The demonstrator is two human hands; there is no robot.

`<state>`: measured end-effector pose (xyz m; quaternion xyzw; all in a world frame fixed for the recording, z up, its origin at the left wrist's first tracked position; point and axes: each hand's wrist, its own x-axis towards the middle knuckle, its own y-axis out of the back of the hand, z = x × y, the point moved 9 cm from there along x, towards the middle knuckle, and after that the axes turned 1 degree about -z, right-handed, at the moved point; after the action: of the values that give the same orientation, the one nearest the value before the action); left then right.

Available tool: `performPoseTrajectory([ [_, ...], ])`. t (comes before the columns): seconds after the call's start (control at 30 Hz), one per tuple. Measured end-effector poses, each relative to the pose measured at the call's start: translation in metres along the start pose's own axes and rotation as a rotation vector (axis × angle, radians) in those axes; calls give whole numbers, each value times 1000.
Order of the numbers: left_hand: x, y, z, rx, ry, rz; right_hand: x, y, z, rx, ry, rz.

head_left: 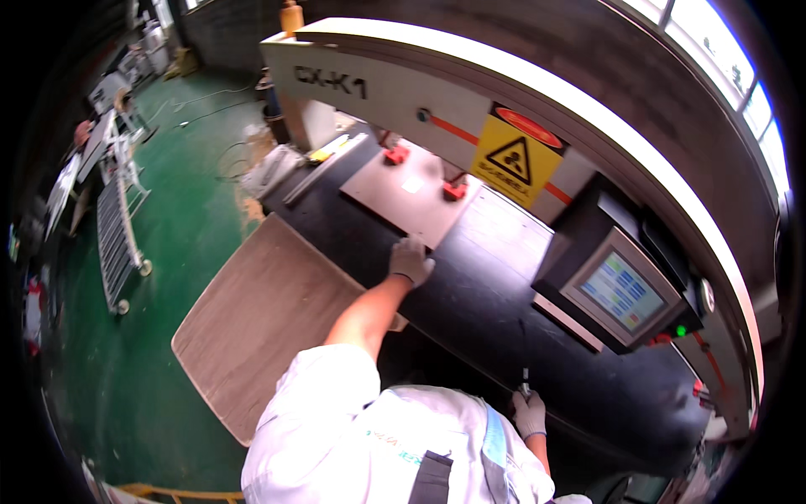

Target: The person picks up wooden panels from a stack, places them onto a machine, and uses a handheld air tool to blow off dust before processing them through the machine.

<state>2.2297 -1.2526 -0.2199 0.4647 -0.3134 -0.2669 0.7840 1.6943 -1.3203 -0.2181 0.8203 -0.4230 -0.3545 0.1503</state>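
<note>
The left hand (411, 259), in a pale glove, is at the near edge of a flat, light brown board (399, 197). The board lies on the black table (487, 281) of a big machine, close to its long pale beam (382, 97). The beam hides the far edge of the board, so I can't see where it ends. The left fingertips are too blurry to make out (the glove is almost the same color as the board), so I can't tell if they grip it or just rest there.

The right hand (529, 413), also gloved, is down by the near side of the table. Its fingers are wrapped around a thin tool (525, 385). The glove covers the back of the tool, and only a shiny bit and a dark, skinny end stick out. That dark end is hard to see against the black table.

Two red blocks (454, 191) sit over the board, next to the beam. To its right is a pale patch (508, 231), and I can't tell if it is another board or just shine. A screen (621, 290) stands at the right, but its little boxes are fuzzy. The left arm and sleeve cover part of a big brown panel (269, 319) beside the table.
</note>
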Motion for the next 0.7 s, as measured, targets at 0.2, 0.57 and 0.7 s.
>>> performPoseTrajectory([
  [0.2,30,-25,2,127,-66,-4,-51,-17,-16,-485,-78,-265],
  [0.57,37,-26,-3,218,29,-71,-69,15,6,-275,-149,-10],
  [0.7,43,-19,12,191,69,-170,-64,18,-5,-217,-123,43],
])
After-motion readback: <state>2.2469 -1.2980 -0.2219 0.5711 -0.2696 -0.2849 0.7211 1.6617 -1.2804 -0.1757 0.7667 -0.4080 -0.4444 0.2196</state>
